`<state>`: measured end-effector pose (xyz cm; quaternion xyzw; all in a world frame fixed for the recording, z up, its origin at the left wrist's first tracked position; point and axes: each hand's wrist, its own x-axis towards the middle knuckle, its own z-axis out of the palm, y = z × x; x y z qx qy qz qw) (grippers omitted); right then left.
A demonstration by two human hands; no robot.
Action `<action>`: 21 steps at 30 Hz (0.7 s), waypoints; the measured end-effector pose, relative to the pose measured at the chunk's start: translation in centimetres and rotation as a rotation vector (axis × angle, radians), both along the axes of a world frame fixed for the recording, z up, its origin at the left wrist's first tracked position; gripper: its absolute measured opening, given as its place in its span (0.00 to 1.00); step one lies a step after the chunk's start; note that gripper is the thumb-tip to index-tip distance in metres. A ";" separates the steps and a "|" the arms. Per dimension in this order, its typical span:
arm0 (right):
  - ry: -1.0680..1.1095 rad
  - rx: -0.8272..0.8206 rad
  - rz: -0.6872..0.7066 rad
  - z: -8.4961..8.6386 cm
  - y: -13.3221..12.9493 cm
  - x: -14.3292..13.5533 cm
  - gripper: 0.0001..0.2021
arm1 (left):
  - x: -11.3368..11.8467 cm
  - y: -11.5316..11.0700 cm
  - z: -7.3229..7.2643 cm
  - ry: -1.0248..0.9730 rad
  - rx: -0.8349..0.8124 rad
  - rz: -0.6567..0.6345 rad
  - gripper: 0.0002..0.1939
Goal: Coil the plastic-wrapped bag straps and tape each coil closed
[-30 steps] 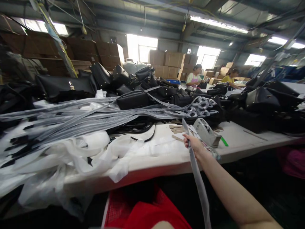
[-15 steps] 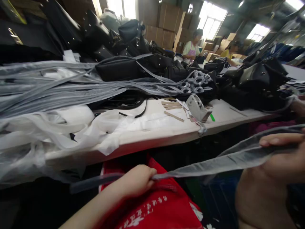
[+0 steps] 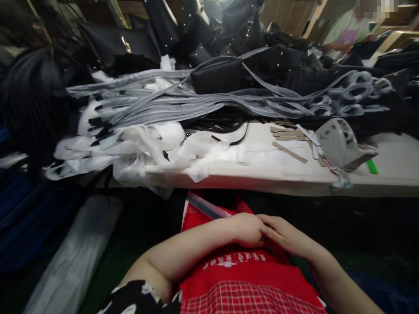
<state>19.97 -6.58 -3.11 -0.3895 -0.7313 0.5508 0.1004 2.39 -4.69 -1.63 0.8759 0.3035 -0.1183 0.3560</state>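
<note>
The person's 2 hands meet over a red apron [image 3: 229, 279] below the table's edge [image 3: 262, 183]; the left hand [image 3: 247, 229] is curled shut on a clear plastic strip [image 3: 207, 207], of which only 1 short end shows — the rest is hidden under the fist; the right hand [image 3: 288, 235] touches the left, fingers loosely bent, its grip impossible to tell; a tape dispenser [image 3: 342, 144] sits on the table.
</note>
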 end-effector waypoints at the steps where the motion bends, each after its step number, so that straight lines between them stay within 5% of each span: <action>1: -0.018 -0.029 0.049 0.1 0.1 -0.3 0.20 | -0.3 0.1 -0.1 -0.012 -0.003 0.008 0.16; 9: -0.308 -0.137 -0.118 -4.0 2.7 10.1 0.22 | -10.6 1.3 -1.2 0.069 -0.340 0.321 0.14; 12: -0.255 -0.180 -0.057 -2.8 2.0 7.6 0.21 | -9.6 1.3 -0.8 0.015 -0.430 0.295 0.16; 16: -0.124 0.095 0.005 -0.3 0.4 0.7 0.18 | -6.6 1.0 0.4 -0.049 -0.432 0.196 0.18; 21: -0.063 0.273 -0.047 -1.6 0.0 -1.8 0.17 | -10.6 2.1 -0.7 0.114 -0.438 0.271 0.23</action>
